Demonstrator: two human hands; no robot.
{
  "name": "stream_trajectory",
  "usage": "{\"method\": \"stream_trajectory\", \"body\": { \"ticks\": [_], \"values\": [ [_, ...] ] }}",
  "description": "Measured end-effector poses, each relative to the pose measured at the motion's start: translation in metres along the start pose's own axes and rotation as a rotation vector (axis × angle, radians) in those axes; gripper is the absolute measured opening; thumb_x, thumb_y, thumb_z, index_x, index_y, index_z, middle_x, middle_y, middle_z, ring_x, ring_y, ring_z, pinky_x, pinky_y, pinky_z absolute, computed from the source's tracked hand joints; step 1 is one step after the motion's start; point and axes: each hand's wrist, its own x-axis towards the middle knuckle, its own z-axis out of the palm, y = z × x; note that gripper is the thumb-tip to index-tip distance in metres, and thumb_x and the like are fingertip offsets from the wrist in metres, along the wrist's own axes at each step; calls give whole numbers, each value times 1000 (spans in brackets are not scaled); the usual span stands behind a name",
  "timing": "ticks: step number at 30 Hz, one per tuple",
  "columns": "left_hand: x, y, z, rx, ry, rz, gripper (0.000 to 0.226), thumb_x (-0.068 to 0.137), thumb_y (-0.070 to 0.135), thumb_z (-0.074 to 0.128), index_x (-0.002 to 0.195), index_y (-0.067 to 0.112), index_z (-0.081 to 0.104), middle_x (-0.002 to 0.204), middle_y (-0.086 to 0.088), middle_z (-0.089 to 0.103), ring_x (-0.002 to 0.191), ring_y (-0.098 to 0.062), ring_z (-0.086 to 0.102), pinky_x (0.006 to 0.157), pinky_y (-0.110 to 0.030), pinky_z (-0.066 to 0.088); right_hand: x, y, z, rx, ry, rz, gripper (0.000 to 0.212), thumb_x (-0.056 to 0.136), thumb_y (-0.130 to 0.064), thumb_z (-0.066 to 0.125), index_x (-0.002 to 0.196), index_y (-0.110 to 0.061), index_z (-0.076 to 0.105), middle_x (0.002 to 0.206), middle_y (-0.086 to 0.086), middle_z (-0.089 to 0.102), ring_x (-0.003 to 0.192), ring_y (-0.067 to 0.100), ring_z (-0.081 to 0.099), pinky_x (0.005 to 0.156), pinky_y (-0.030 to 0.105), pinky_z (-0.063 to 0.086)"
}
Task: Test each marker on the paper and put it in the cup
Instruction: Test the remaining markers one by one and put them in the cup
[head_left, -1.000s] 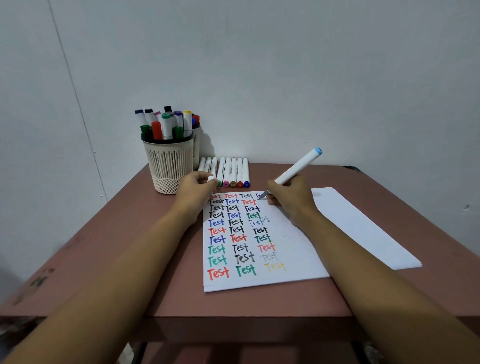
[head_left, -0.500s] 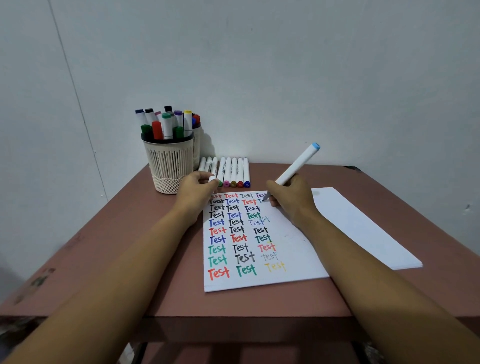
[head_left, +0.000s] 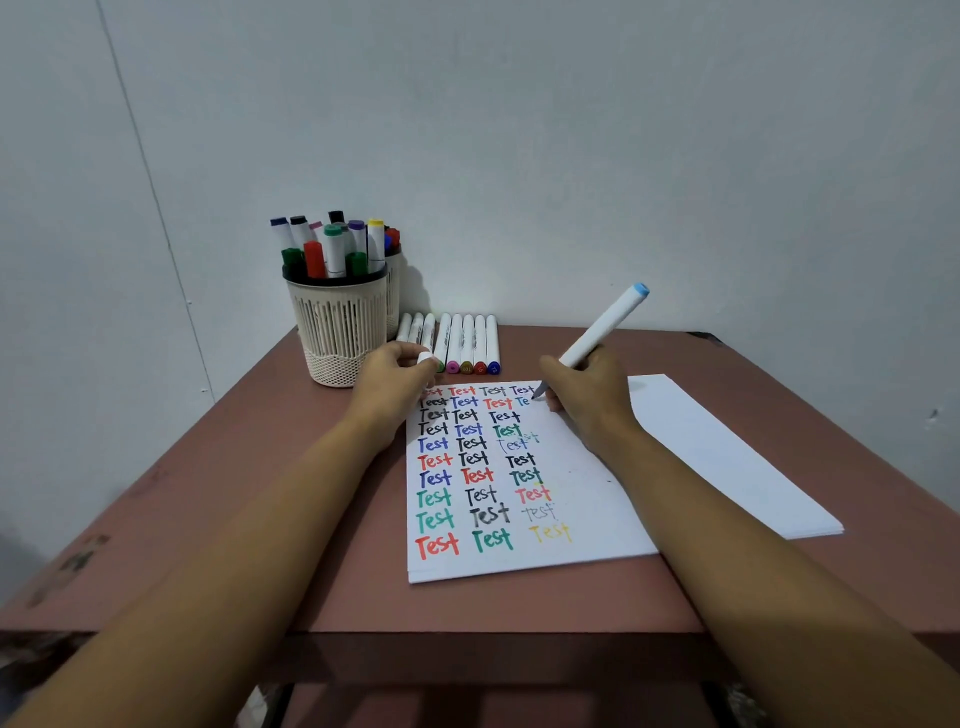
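Right hand (head_left: 587, 400) grips marker (head_left: 602, 327), blue end up, tip on paper (head_left: 571, 493) beside half-written blue "Te" near top edge. Left hand (head_left: 395, 379) pinches white cap (head_left: 425, 357) at paper's top-left corner. Cup (head_left: 340, 327) stands back left on table (head_left: 260, 519), holding markers; row (head_left: 467, 343) of others lies just beside it.

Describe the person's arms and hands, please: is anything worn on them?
The left forearm and right forearm are bare up to the frame's edge; no sleeves show. The left hand and right hand wear no gloves, and no watch, bracelet or ring is visible on the sides that face the camera.
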Motion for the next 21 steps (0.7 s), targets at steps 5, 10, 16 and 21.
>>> {"method": "stream_trajectory", "body": {
  "ticks": [5, 10, 16, 21],
  "values": [
    [-1, 0, 0, 3, -2, 7, 20, 88, 11, 58, 107, 4, 59, 76, 1, 58, 66, -9, 53, 66, -21, 45, 0, 0, 1, -19, -16, -19, 15, 80, -3, 60, 73, -9, 48, 66, 10, 55, 50, 13, 53, 57, 29, 48],
    [0, -1, 0, 6, -1, 4, 22, 89, 12, 58, 109, 4, 59, 77, 1, 58, 67, -9, 53, 65, -21, 46, -1, -1, 0, -26, -24, -23, 12, 79, -4, 61, 74, -7, 50, 63, 10, 56, 49, 14, 53, 56, 30, 50],
    [0, -1, 0, 6, -9, 7, 23, 88, 11, 58, 110, 3, 59, 78, 0, 58, 67, -9, 53, 65, -22, 46, -1, -1, 0, -19, -17, -34, 19, 79, -3, 60, 71, -10, 44, 63, 12, 53, 46, 13, 50, 50, 27, 44],
    [0, -1, -1, 10, -10, 7, 22, 89, 12, 58, 109, 5, 59, 79, 1, 58, 67, -9, 54, 66, -22, 46, 1, 0, 0, 11, 32, -14, 14, 78, -5, 61, 72, -7, 49, 61, 10, 56, 49, 16, 52, 59, 33, 50]
  ]
}}
